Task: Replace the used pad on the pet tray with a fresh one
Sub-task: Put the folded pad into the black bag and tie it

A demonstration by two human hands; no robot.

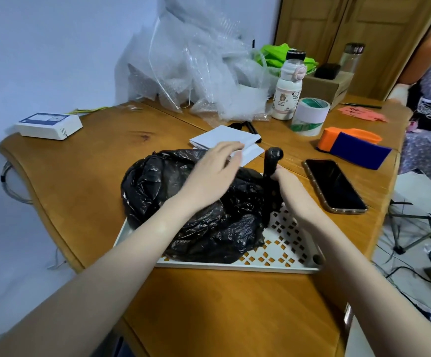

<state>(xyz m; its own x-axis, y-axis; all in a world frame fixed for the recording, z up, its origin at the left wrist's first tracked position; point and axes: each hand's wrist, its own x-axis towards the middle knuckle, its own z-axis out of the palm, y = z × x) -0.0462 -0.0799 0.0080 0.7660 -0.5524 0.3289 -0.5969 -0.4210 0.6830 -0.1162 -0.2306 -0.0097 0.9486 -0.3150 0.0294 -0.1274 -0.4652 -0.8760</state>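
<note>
A white pet tray [237, 267] with a cut-out grid lies on the wooden table. A crumpled black plastic bag [209, 228] fills most of it. My right hand [286, 186] grips the bag's twisted neck [273, 161], which stands upright at the tray's far right. My left hand [213, 173] hovers open and motion-blurred over the bag's far side, fingers spread toward a folded white pad [224, 137] lying just behind the tray. The bag's contents are hidden.
A phone [335, 185] lies right of the tray. Behind it are an orange and blue tape dispenser [353, 146], a tape roll [309, 115], a white bottle [287, 91] and heaped bubble wrap [199, 73]. A white box [48, 124] sits far left. A person sits at far right.
</note>
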